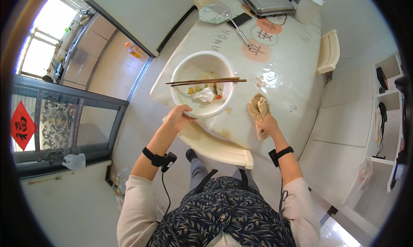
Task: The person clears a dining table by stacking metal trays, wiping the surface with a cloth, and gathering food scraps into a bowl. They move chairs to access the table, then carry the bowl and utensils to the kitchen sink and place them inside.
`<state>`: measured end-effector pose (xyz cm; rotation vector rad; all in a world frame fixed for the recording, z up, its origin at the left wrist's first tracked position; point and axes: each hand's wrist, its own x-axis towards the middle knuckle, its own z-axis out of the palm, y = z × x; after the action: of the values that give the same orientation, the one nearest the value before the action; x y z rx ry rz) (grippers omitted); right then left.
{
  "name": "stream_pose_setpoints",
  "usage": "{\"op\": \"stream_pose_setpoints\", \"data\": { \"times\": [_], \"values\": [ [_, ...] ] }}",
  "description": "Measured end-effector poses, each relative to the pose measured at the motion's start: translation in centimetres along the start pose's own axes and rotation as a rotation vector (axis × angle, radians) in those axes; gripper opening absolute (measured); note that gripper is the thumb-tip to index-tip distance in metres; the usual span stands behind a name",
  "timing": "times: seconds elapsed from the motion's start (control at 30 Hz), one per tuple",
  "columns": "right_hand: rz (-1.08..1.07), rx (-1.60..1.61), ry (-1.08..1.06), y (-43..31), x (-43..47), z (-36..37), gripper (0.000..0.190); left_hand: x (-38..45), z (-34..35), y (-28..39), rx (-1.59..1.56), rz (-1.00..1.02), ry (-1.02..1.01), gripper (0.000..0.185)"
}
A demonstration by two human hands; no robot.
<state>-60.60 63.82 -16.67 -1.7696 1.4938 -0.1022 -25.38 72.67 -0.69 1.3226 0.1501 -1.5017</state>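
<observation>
My left hand [179, 117] grips the near rim of a white plastic basin [229, 100], its thumb over the edge. Food scraps [193, 90] and a crumpled white tissue [204, 94] lie in the bottom. A pair of brown wooden chopsticks [206, 81] rests across the basin, its tips reaching past the rim on both sides. To the right, my right hand [268, 124] holds a folded tan cloth [258, 106] against the covered tabletop. Yellowish stains [227, 111] mark the table cover between the basin and the cloth.
A cream chair [213, 143] stands between me and the table [290, 85]. Farther back are a slotted spatula [240, 31], a glass plate [209, 16], a black phone [240, 20], a metal lidded tray [267, 2] and a white canister [308, 8]. Another chair [329, 52] is at right.
</observation>
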Motion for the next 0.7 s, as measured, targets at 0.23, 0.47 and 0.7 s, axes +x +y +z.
{"op": "stream_pose_setpoints", "data": {
  "times": [0.23,0.47,0.7],
  "values": [
    [0.339,0.064,-0.088,12.5,8.8,-9.7,0.061,-1.3,0.6,-2.3,0.022,0.192,0.038,0.047],
    [0.256,-0.026,-0.119,10.9,13.8,-8.3,0.055,-0.3,-1.9,-2.5,0.048,0.207,0.154,0.048],
    [0.181,-0.316,-0.058,0.5,13.1,-5.1,0.045,1.3,-3.7,-1.2,-0.053,0.125,0.154,0.056]
  ]
}}
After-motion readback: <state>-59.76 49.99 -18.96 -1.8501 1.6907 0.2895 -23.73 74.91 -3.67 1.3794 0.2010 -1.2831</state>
